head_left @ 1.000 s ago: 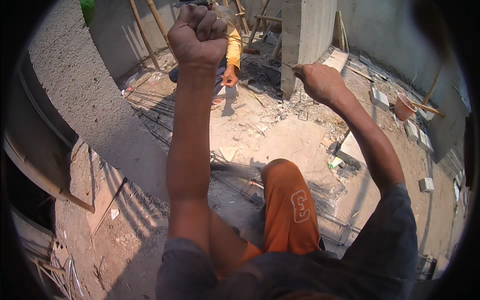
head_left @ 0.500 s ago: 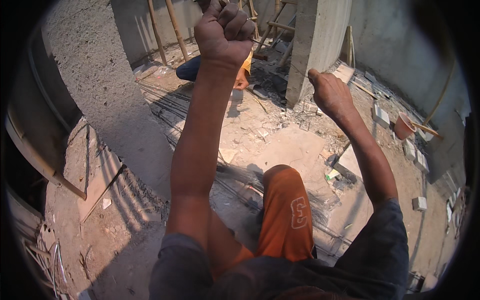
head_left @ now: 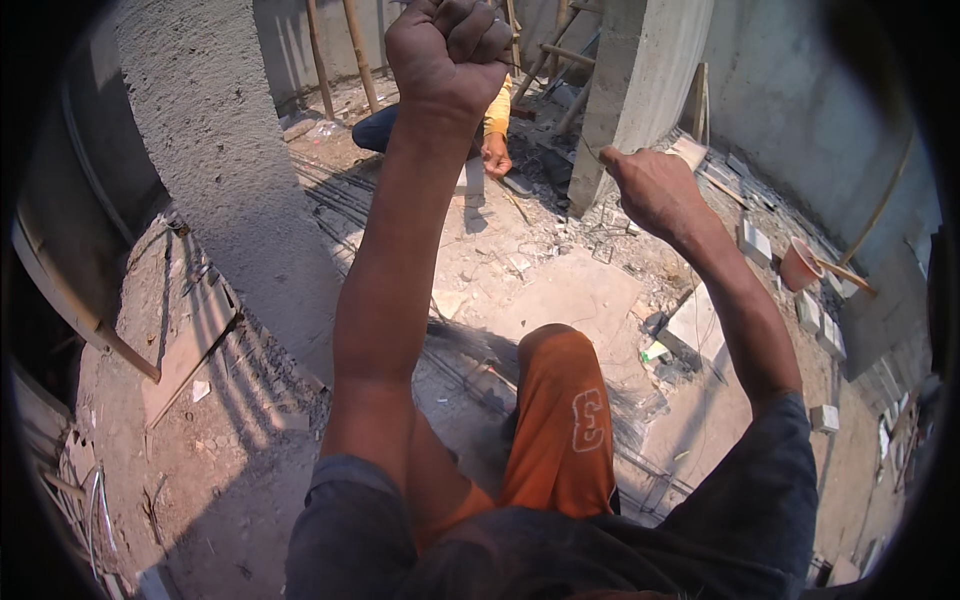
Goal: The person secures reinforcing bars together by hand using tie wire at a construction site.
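Note:
My left hand [head_left: 450, 55] is raised at the top edge, its fingers curled into a fist; what it grips is cut off by the frame. A little lower and to the right, my right hand [head_left: 655, 190] is closed with thumb and forefinger pressed together. A thin wire [head_left: 594, 149] seems to stick out from its fingertips, in front of the right concrete pillar [head_left: 640, 70]. Below my arms, a bundle of thin dark wires [head_left: 470, 350] lies on the ground beside my bent knee in orange cloth.
A rough concrete pillar [head_left: 210, 150] leans in on the left. Steel rods [head_left: 335, 195] lie beyond it. A co-worker's hand [head_left: 495, 155] shows past my left forearm. At right are a reddish bucket [head_left: 800, 266], pale blocks [head_left: 755, 241] and a wall; bamboo poles [head_left: 357, 55] stand behind.
My right hand has moved slightly left, still closed. My left fist sits a little higher, partly out of frame. The co-worker's hand has shifted right, and the view has tilted slightly.

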{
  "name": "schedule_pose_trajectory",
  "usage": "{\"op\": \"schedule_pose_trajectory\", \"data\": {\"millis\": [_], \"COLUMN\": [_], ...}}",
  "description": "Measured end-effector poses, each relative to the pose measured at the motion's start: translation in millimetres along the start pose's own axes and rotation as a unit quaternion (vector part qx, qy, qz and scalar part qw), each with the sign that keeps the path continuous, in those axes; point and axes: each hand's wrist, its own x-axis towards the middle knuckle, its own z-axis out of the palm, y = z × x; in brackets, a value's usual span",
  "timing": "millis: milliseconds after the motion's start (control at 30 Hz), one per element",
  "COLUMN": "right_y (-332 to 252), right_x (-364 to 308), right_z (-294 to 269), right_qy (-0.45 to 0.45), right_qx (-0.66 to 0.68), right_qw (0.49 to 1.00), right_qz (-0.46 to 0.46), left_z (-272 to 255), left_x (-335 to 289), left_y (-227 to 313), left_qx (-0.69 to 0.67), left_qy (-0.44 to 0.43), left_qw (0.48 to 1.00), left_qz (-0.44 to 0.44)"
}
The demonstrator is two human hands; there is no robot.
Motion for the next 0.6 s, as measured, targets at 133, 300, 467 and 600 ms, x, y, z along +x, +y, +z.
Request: {"op": "schedule_pose_trajectory", "data": {"millis": [133,300,467,600], "right_y": [-58,34,29,-67], "right_x": [-62,-20,-10,-73], "right_z": [-45,-64,32,-29], "right_qy": [-0.034,0.237,-0.009,-0.168], "right_qx": [0.263,0.660,0.338,0.390], "right_qw": [0.894,0.709,0.941,0.867], "right_qz": [-0.361,-0.068,0.021,-0.262], "left_z": [-17,-27,-14,-45], "left_x": [0,3,2,1], "left_y": [3,7,0,-8], "left_qx": [0.018,0.001,-0.006,-0.006], "left_qy": [0.047,0.074,0.041,0.009], "left_qw": [0.999,0.997,0.999,0.998], "left_qz": [0.004,0.011,-0.016,-0.062]}}
